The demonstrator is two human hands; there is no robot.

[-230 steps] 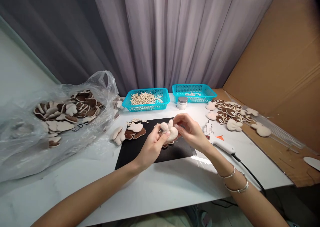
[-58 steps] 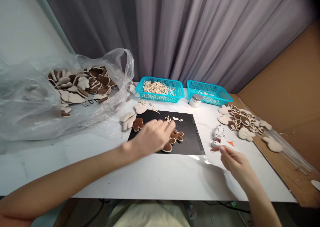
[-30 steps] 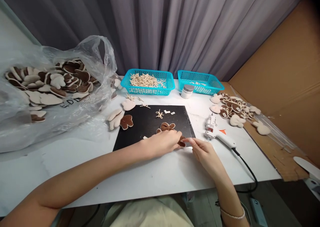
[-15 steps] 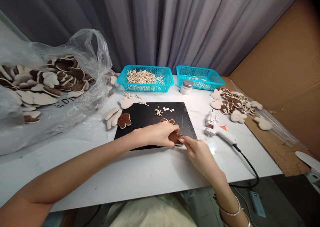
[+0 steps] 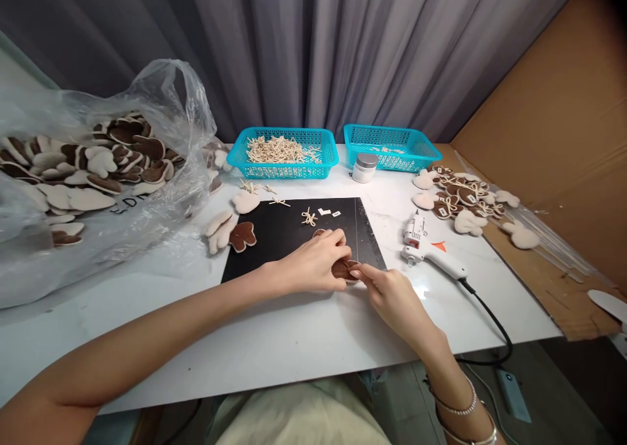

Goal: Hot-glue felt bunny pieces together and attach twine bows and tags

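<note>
My left hand point(image 5: 316, 261) curls over a brown bunny-shaped plush patch point(image 5: 341, 270) with a cream edge, holding it on the black mat point(image 5: 274, 226). My right hand point(image 5: 398, 301) pinches at the patch's right edge, thumb and index finger together; anything small between the fingertips is hidden. Part of the patch lies under my left fingers. Just beyond my hands, cream cord bows point(image 5: 309, 217) and small white labels point(image 5: 336, 214) rest on the mat. Another brown patch point(image 5: 243, 236) lies at the mat's left edge.
On the right lies a white glue gun point(image 5: 443, 260) with a black cord. Behind it are piled patches with bows point(image 5: 453, 197). Two blue baskets point(image 5: 284, 172) and a lidded jar point(image 5: 365, 169) stand at the back. A plastic bag point(image 5: 161, 219) of patches fills the left.
The view has shifted slightly. My left hand has moved a little over the patch, covering more of its far end. My right fingertips stay at its right edge.
</note>
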